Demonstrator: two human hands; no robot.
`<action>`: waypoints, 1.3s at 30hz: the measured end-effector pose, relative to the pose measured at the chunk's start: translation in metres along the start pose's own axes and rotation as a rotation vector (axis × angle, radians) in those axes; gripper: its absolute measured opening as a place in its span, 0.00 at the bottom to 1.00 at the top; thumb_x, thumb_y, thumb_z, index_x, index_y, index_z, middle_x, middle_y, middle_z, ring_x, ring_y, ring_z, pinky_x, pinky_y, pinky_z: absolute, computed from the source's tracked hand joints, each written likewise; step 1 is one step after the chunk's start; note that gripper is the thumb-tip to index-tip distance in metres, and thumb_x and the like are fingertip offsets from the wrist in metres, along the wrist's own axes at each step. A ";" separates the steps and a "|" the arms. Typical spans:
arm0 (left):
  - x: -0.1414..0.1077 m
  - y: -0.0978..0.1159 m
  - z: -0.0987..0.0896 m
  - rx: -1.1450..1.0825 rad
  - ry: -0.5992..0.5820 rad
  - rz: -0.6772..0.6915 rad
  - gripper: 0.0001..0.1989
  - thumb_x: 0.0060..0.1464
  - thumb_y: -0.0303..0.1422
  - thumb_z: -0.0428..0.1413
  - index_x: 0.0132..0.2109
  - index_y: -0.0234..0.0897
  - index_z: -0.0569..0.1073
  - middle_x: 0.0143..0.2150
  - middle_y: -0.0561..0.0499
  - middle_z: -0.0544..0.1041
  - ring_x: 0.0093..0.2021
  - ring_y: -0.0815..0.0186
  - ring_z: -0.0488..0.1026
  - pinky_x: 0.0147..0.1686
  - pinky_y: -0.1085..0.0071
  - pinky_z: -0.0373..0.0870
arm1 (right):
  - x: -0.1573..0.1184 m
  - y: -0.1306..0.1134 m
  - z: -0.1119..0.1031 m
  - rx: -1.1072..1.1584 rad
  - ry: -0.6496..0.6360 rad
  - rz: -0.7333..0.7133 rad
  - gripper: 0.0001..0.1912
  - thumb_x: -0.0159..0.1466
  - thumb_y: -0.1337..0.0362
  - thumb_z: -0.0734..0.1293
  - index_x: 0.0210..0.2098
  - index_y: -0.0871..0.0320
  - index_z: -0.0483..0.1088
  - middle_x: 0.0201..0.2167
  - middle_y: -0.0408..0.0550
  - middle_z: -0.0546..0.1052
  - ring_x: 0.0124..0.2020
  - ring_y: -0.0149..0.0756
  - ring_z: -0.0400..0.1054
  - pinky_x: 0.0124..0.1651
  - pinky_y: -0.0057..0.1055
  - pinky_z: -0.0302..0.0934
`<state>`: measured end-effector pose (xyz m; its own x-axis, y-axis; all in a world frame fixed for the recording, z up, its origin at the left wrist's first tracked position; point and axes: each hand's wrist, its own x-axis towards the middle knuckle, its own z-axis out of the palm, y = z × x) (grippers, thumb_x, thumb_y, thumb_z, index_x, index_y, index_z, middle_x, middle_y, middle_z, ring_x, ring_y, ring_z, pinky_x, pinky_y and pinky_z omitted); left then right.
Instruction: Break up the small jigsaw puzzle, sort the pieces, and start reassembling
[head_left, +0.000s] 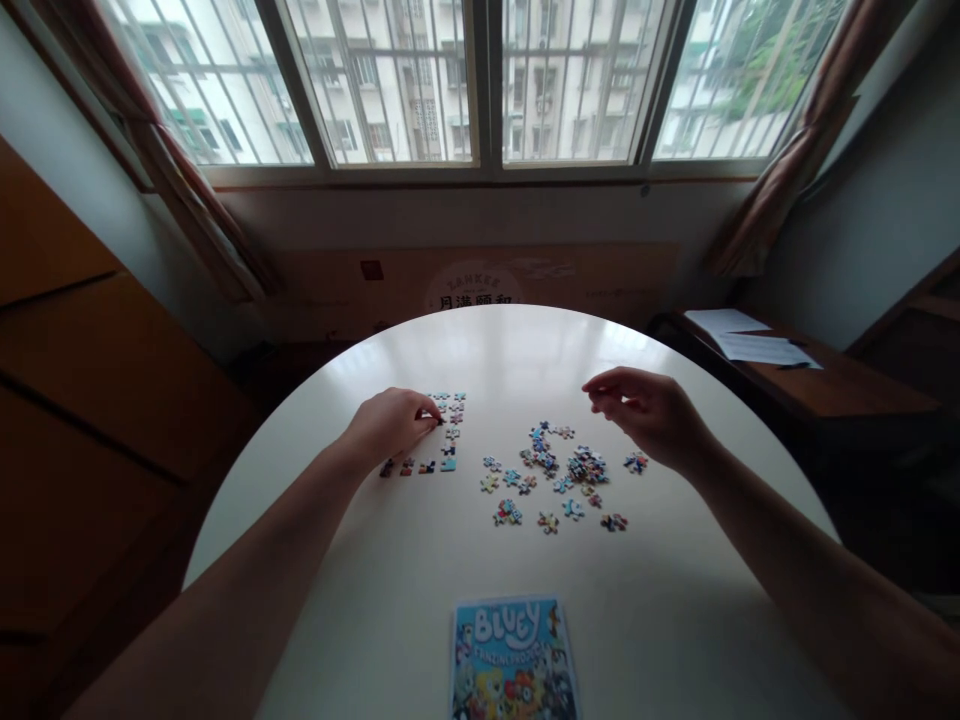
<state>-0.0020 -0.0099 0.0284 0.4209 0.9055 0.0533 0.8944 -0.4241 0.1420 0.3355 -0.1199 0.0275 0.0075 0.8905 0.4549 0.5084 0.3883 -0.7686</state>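
Bare forearms [294, 545] extended forward, left hand [394, 425] low, right hand [646, 408] raised, fingers [616, 378] curled

The bottom edge cuts the card [514, 655]; the table [390, 580] partly hides letters [474, 302]; pieces [589, 464] are too small to read.

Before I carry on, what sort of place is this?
Probably a room in a home: jigsaw pieces lie on a white table with a rounded edge, and beyond it are a barred window and gathered curtains.
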 end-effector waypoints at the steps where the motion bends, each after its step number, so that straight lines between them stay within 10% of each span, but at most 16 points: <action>1: 0.001 -0.001 0.001 -0.005 0.004 -0.001 0.10 0.54 0.38 0.57 0.39 0.49 0.84 0.40 0.50 0.83 0.39 0.58 0.77 0.33 0.70 0.67 | 0.003 0.004 -0.003 -0.032 0.012 0.010 0.12 0.62 0.59 0.68 0.39 0.59 0.78 0.33 0.50 0.80 0.34 0.36 0.75 0.32 0.30 0.69; 12: -0.001 0.000 -0.005 -0.004 0.104 0.049 0.12 0.57 0.40 0.55 0.41 0.45 0.82 0.37 0.50 0.83 0.36 0.59 0.77 0.31 0.70 0.65 | 0.011 0.035 0.003 -0.431 -0.223 -0.085 0.11 0.65 0.66 0.65 0.40 0.54 0.82 0.41 0.51 0.80 0.43 0.41 0.73 0.50 0.42 0.67; 20: -0.015 0.047 -0.006 -0.068 0.113 0.314 0.12 0.61 0.36 0.53 0.42 0.42 0.82 0.38 0.49 0.81 0.33 0.64 0.74 0.34 0.68 0.69 | 0.008 0.039 0.017 -0.563 -0.312 -0.097 0.27 0.61 0.78 0.59 0.41 0.43 0.82 0.50 0.45 0.78 0.52 0.45 0.69 0.56 0.49 0.66; 27: -0.030 0.087 0.011 -0.035 0.054 0.603 0.13 0.63 0.32 0.57 0.52 0.51 0.79 0.57 0.46 0.75 0.56 0.53 0.70 0.54 0.52 0.68 | 0.010 0.039 0.012 -0.649 -0.295 -0.058 0.27 0.58 0.79 0.60 0.39 0.44 0.83 0.51 0.46 0.77 0.55 0.49 0.67 0.57 0.52 0.63; 39: -0.025 0.083 0.018 0.025 -0.018 0.508 0.13 0.66 0.39 0.52 0.52 0.53 0.80 0.67 0.46 0.66 0.67 0.48 0.60 0.62 0.43 0.59 | 0.003 0.025 0.019 -0.587 -0.459 -0.194 0.24 0.61 0.78 0.64 0.44 0.44 0.81 0.64 0.44 0.68 0.68 0.48 0.56 0.66 0.54 0.56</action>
<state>0.0644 -0.0681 0.0206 0.8061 0.5845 0.0920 0.5793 -0.8113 0.0790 0.3325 -0.1026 0.0011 -0.4212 0.8783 0.2262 0.8388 0.4721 -0.2712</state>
